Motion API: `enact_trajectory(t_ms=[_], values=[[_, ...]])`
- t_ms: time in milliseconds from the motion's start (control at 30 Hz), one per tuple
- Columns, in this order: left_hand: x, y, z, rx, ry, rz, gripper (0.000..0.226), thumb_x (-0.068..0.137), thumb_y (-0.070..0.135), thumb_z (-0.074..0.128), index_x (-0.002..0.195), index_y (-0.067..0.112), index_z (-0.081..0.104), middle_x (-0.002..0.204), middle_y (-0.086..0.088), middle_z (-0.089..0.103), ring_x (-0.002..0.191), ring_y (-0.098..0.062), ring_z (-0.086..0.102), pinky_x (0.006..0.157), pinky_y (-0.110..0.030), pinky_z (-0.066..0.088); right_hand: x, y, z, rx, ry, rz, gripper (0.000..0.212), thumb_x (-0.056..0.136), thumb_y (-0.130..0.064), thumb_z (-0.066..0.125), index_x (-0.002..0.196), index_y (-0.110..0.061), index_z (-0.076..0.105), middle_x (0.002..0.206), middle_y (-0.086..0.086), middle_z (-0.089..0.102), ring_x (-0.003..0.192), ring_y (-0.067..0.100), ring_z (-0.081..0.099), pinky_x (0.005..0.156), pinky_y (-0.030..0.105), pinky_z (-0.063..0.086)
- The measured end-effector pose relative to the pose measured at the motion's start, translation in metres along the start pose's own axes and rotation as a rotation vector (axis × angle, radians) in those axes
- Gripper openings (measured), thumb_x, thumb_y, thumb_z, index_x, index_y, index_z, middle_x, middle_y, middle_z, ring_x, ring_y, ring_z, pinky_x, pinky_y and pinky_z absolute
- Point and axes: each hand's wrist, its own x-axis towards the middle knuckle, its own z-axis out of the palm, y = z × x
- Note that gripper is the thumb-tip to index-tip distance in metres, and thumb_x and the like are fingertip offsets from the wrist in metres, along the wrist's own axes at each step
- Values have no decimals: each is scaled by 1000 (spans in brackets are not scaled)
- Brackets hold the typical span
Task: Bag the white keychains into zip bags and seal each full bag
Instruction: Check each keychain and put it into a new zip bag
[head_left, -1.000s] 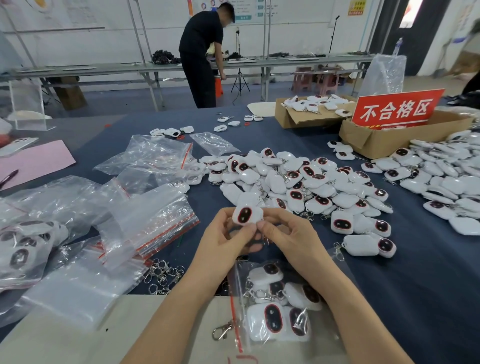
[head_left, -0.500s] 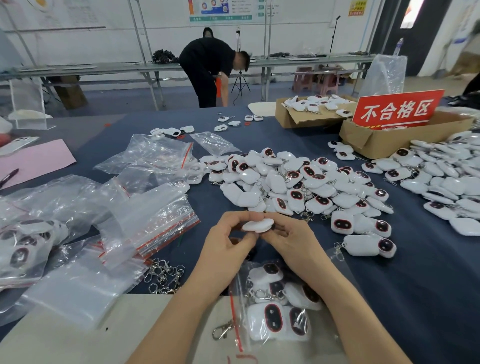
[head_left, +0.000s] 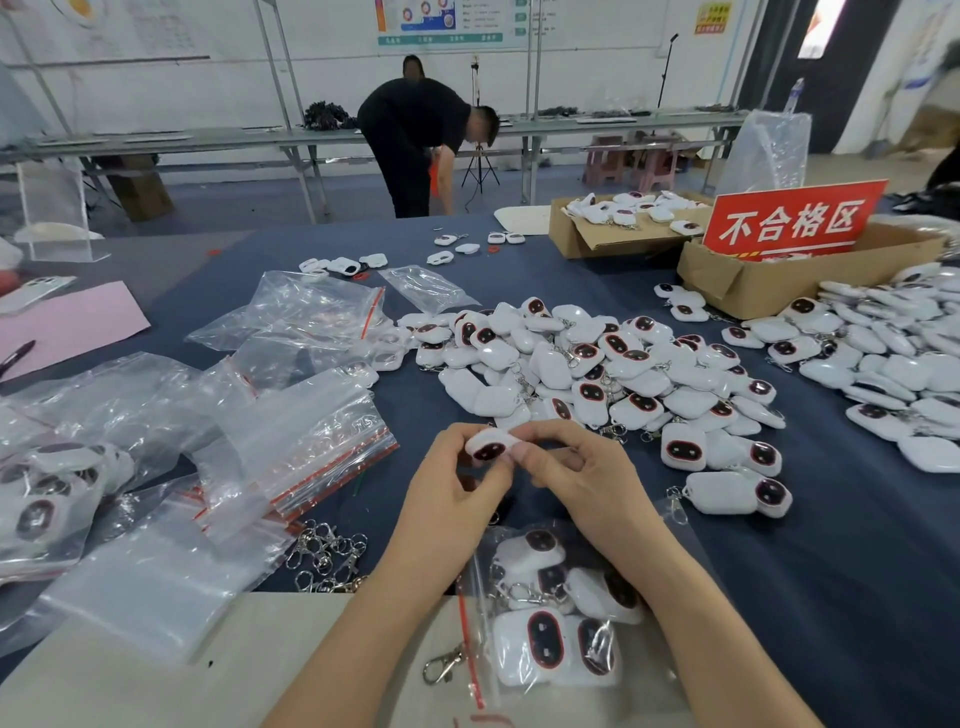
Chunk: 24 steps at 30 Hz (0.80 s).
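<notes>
Between my two hands, at fingertip level, sits one white keychain (head_left: 491, 447) with its dark face toward me. To do this step well, as I judge it:

1. Check the face.
2. Lower the keychain straight down to the zip bag (head_left: 470, 649) lying under my wrists, with its red-striped mouth toward my left forearm.
3. Free one hand to hold the mouth apart before inserting, because ring and clasp may snag on the strip.

That bag already holds several keychains; I cannot tell if it is full.

My left hand (head_left: 447, 491) grips the keychain's left end between thumb and curled fingers. My right hand (head_left: 584, 475) pinches the other end with thumb and forefinger, its other fingers loosely curled.

Beyond my fingertips the loose pile (head_left: 597, 364) lies on the desk (head_left: 841, 597). Empty bags (head_left: 296, 447) lie to the left of my left hand.
</notes>
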Motion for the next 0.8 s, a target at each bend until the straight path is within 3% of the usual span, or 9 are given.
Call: enact_trajectory(t_ms=[133,600,700,800], values=[[0,0,1,-3,-19,-19,11,95,21,69,103,27,64,95,9,72,88,-8,67,75,-17,53,-2,-4,1,92,-41,5,13,91,-14,73,96,-25,76,88,-6,78,85,5,73,76,12,50],[-1,2,-1,-29,-32,3,22,93,-5,62,97,17,62,82,4,63,64,-2,51,59,-14,43,-1,-3,1,67,-91,49,21,87,-11,77,93,-31,77,95,-5,78,94,15,74,89,24,57],[0,2,-1,-41,-29,5,24,93,-3,63,95,21,62,77,10,65,62,-3,52,57,-15,44,-2,-5,0,88,-99,56,22,88,-11,76,92,-33,77,88,-5,79,88,9,74,81,16,54],[0,2,-2,-59,-43,28,21,94,5,65,97,26,64,84,4,70,71,-15,60,66,-29,52,-2,-7,-1,129,-91,43,20,90,-12,74,91,-32,77,82,-6,78,81,2,73,74,9,50]])
